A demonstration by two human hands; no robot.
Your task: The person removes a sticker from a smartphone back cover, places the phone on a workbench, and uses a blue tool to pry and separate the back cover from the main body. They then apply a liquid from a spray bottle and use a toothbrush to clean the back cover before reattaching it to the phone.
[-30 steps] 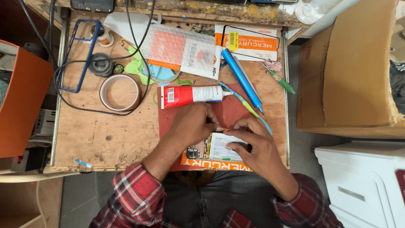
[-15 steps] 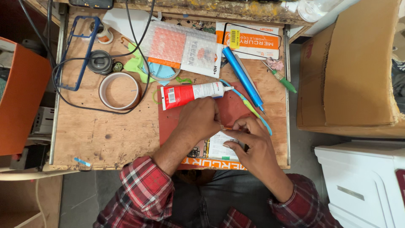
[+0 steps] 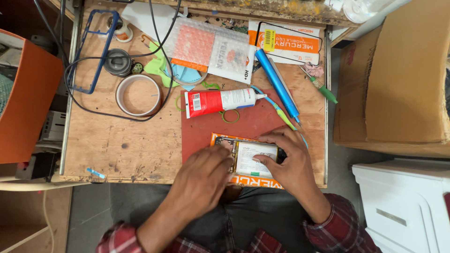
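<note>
1. Nearest the body, at the front edge of the wooden bench (image 3: pixel 108 145), both hands rest on an opened phone (image 3: pixel 253 157) that lies back-up, its white battery exposed, on an orange card on the red work mat (image 3: pixel 206 131).
2. At the phone's left end, the left hand (image 3: pixel 204 175) lies with its fingers loosely curled and close together, the tips on the frame's edge; I cannot tell whether it pinches anything.
3. On the other end, the right hand (image 3: pixel 290 161) is spread over the frame, the thumb pressing on the battery and the fingers hooked over the far edge.
4. By my reading, the step in hand is seating or pressing a part inside the open phone; the next move calls for steady, even pressure with the frame held flat.
5. Farther up the mat lie a red-and-white glue tube (image 3: pixel 220 101) and a blue cylindrical tool (image 3: pixel 281 86).
6. Farthest off sit a tape roll (image 3: pixel 139 95), a bubble-wrapped packet (image 3: pixel 211 49) and a blue phone bumper (image 3: pixel 89 51).
</note>
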